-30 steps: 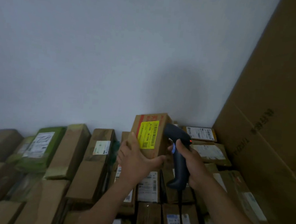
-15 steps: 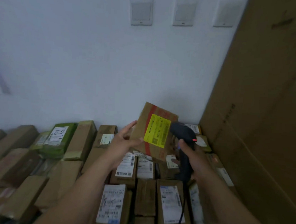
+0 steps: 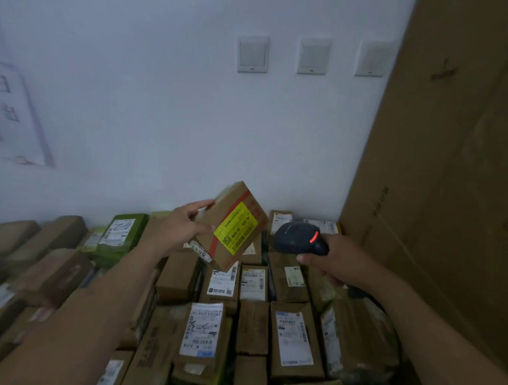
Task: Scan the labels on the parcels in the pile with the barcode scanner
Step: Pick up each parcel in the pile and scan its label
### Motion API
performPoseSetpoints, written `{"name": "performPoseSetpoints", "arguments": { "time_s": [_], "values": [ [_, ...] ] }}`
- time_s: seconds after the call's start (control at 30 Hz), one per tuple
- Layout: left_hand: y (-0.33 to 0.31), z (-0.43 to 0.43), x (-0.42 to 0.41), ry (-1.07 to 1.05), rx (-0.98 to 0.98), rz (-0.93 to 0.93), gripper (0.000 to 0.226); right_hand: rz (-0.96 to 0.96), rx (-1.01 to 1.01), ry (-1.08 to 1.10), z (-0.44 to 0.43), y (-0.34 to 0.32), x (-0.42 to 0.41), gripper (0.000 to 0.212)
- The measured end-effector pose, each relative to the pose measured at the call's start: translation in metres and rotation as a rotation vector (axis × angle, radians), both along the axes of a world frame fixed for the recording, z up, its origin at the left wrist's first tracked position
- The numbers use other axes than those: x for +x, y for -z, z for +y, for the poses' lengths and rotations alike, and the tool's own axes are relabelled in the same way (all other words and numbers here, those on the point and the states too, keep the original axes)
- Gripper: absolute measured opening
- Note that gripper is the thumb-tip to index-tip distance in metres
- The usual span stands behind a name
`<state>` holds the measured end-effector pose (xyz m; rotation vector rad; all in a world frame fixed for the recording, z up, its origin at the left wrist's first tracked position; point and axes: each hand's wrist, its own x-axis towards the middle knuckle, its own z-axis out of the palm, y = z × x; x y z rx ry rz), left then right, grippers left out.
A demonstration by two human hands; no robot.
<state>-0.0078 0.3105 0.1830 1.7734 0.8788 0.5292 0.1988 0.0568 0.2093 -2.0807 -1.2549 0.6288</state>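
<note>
A: Entry 1. Which item is being held?
B: A brown cardboard parcel [image 3: 230, 211], held above the pile [image 3: 252, 327] and tilted with one corner down. The left hand [image 3: 181, 226] grips it, thumb curled onto the near face and fingers over the far upper edge.

A: What labels does it carry?
B: A yellow label [image 3: 236, 231] with a black barcode and a small square code. It has large characters, but I can't read them with confidence. A red stripe [image 3: 242, 198] crosses the same face beside it.

A: And the scanner?
B: The barcode scanner [image 3: 299, 239] is dark, and the right hand [image 3: 335, 261] has its fingers wrapped fully round the handle. The head points left at the parcel, near it but not touching. A red light [image 3: 314, 237] is lit on the head.

A: What is in the pile?
B: Brown cartons packed side by side up to the white wall [image 3: 163, 95]. Most carry white shipping labels with barcodes, but the print is too small to read. One white label [image 3: 202, 328] has a handwritten scrawl. The green parcel [image 3: 123, 231] at left rear has a hand-marked label too.

A: Surroundings?
B: A large cardboard carton [image 3: 443, 175] stands at right, and the dark printing on its side is unreadable. Three blank wall plates [image 3: 253, 54] sit in a row above. The printed sheet [image 3: 8, 115] on the wall at left is blurred.
</note>
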Motion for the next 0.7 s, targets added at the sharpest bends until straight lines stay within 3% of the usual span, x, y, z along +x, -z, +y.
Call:
{"name": "performPoseSetpoints", "arguments": {
  "time_s": [0.17, 0.43, 0.7],
  "values": [
    [0.004, 0.003, -0.011, -0.022, 0.031, 0.055, 0.062, -0.027, -0.028, -0.006, -0.012, 0.004, -0.009, 0.026],
    [0.006, 0.004, -0.013, -0.025, 0.028, 0.067, 0.063, 0.003, 0.01, -0.011, -0.019, 0.001, -0.011, 0.015],
    [0.015, 0.016, -0.004, -0.026, 0.031, 0.075, 0.062, -0.012, -0.025, -0.029, -0.009, 0.008, -0.001, 0.029]
  ]
}}
